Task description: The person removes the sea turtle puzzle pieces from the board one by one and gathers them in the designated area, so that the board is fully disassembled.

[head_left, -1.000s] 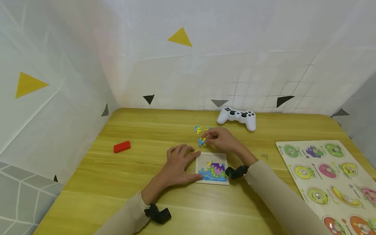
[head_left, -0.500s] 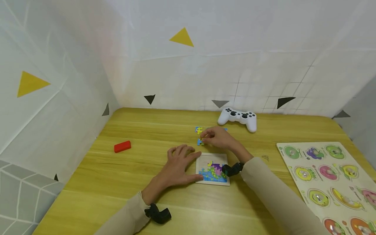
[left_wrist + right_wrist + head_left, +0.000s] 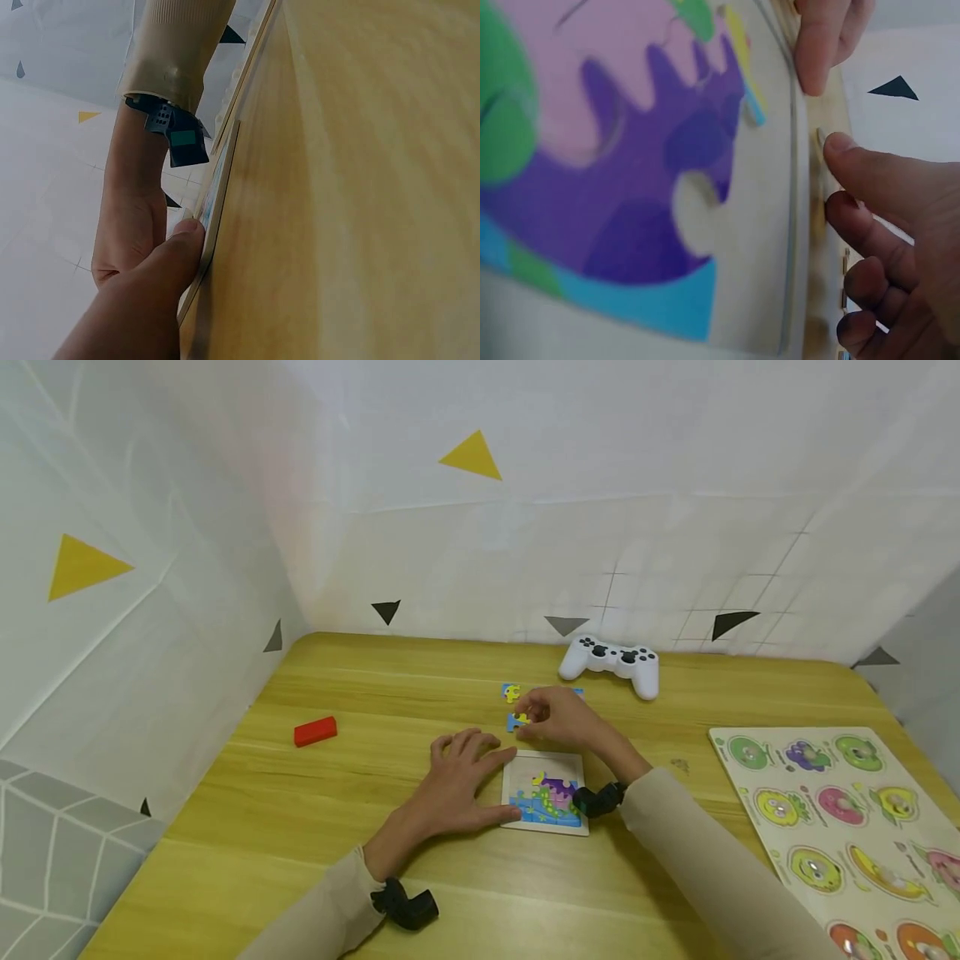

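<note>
My left hand (image 3: 457, 789) lies spread on the table at the left side of a small square puzzle tray (image 3: 543, 830), thumb and index fingertip at its rim. Part of a picture in purple, green, pink and blue fills the tray's lower part. Beyond the far rim, my right hand (image 3: 558, 718) pinches a blue and yellow puzzle piece (image 3: 513, 723) between thumb and index finger, close over the table. The right wrist view shows this piece edge-on as a thin sliver (image 3: 821, 140) at the thumb tip. Another blue and yellow piece (image 3: 511, 692) lies just behind; further pieces are mostly hidden by the right hand.
A white game controller (image 3: 611, 664) lies at the back of the wooden table (image 3: 397, 693). On the left is a red block (image 3: 315, 732). A large fruit peg board (image 3: 795, 835) takes up the right side. Patterned cloth walls stand behind and to the left.
The blue and yellow piece under my right fingers has shifted slightly and turned. My left hand keeps its place at the tray, and the view has tilted a little.
</note>
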`<state>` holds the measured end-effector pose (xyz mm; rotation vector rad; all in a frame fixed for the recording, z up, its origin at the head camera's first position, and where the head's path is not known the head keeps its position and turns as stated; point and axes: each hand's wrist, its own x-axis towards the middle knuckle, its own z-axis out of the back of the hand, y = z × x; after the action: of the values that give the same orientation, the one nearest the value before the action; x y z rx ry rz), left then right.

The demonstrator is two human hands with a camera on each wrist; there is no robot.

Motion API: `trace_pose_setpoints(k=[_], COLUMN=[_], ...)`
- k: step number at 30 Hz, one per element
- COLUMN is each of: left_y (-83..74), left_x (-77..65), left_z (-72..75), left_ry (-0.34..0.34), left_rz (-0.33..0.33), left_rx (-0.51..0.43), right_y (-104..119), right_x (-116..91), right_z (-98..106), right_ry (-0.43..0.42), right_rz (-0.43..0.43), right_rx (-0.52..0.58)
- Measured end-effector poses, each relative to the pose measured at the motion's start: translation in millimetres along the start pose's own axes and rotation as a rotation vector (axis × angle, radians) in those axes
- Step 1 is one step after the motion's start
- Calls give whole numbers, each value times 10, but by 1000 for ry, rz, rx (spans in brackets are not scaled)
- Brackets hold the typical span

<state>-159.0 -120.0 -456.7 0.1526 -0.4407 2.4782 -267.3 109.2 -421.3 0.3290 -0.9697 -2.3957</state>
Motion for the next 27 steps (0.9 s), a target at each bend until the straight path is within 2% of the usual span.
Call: trace_pose_setpoints(k=[10, 20, 27], left_y=[3, 11, 14], left_x=[14, 19, 6], left_z=[5, -9, -16], left_ry=[10, 13, 3], left_rz=[4, 5, -1], left_rx=[9, 21, 9], right_y=[-32, 15, 24], right_x=[4, 61, 90], right_z=[-22, -53, -78], right_ry=[-6, -37, -51], right_rz=[49, -4, -16], right_rx=[-35, -89, -77])
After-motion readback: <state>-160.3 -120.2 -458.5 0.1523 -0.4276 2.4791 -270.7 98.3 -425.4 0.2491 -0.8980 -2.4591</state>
